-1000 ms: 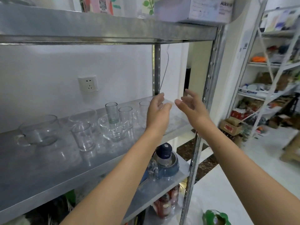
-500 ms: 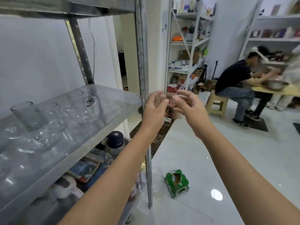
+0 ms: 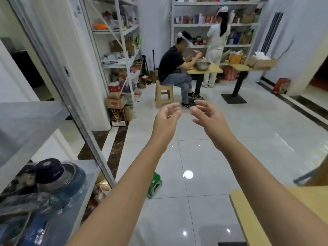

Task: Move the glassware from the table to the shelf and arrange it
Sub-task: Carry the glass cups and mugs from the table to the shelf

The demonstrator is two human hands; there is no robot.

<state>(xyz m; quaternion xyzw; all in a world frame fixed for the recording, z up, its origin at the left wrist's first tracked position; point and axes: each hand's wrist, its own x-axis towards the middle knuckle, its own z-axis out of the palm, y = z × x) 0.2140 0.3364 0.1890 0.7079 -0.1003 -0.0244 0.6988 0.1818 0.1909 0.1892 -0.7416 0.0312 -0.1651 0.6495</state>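
At five o'clock the pale wooden table (image 3: 248, 219) showed only a smooth, rounded corner. At nine o'clock the grey metal shelf (image 3: 26, 121) showed a dull matte edge. No glassware was in view, so what was shelved or left could not be told. Left hand (image 3: 166, 116) and right hand (image 3: 207, 116) hung at centre over glossy tiles (image 3: 204, 219), empty, with fingers loosely curled. This was probably a moment between trips.

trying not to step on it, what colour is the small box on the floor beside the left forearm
Green, the small box; head view shows it best.
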